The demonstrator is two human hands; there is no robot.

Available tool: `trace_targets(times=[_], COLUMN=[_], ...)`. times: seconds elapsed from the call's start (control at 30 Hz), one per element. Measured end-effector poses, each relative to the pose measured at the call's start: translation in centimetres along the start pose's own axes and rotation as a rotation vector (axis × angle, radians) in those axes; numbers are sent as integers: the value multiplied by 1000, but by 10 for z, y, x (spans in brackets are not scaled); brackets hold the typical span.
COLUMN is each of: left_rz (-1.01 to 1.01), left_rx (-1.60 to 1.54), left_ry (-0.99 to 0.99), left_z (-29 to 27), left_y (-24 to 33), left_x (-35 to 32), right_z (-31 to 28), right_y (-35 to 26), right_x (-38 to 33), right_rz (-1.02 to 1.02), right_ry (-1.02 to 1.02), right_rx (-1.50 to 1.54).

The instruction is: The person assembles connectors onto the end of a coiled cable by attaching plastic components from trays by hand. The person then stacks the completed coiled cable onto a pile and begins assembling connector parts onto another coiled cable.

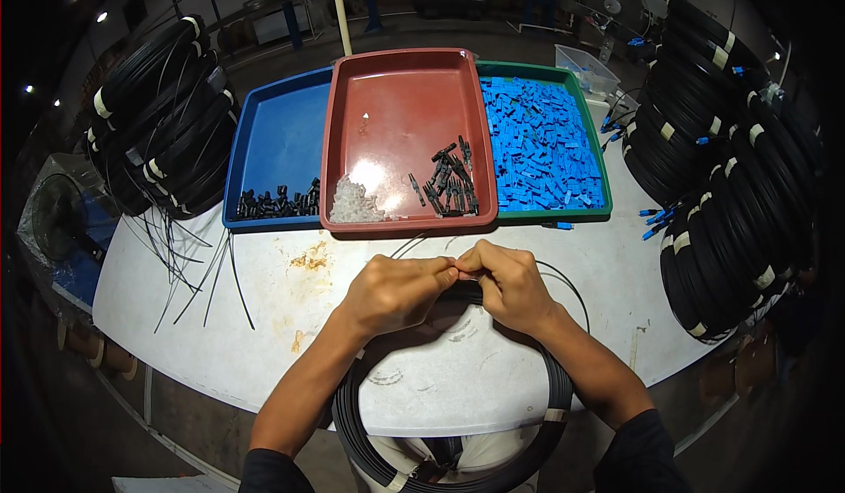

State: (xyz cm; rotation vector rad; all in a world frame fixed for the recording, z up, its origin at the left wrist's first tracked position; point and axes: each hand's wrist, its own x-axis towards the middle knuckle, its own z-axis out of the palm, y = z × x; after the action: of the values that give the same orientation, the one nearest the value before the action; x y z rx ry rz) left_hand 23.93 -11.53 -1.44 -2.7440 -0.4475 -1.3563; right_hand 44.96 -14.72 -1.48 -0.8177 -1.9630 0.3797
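My left hand [400,290] and my right hand [510,289] meet fingertip to fingertip just in front of the red tray. Both are closed in a pinch. Whatever sits between the fingers is tiny and mostly covered by them. Beneath my hands and forearms lies a large coil of black cable [352,431], bound with pale tape, hanging past the table's near edge. A thin loose strand of black cable [574,292] curves out beside my right hand, and short thin lengths show above my left hand.
The red tray [405,224] holds small whitish pieces and black connector parts. Left of it, a blue tray [282,123] contains black caps; to its right, a green tray [606,185] is full of blue connector housings. Stacks of black cable coils [172,132] flank both sides of the white table [220,352].
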Motion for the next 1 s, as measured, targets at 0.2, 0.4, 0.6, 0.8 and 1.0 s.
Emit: trace_targets(times=[0.2, 0.4, 0.6, 0.8, 1.0], left_rz=[-577, 43, -546, -92, 30], left_rx=[-592, 55, -621, -129, 55], left_ry=[68, -27, 64, 70, 7], left_z=[3, 3, 3, 2, -5], left_y=[10, 0, 6, 7, 7], left_x=[6, -2, 6, 5, 7], right_z=[-12, -1, -5, -2, -2], right_y=[-7, -7, -1, -6, -5], right_x=[5, 4, 6, 1, 0], right_rz=[-356, 173, -414, -72, 173], right_ry=[-7, -33, 63, 67, 0], right_rx=[-323, 47, -356, -104, 134])
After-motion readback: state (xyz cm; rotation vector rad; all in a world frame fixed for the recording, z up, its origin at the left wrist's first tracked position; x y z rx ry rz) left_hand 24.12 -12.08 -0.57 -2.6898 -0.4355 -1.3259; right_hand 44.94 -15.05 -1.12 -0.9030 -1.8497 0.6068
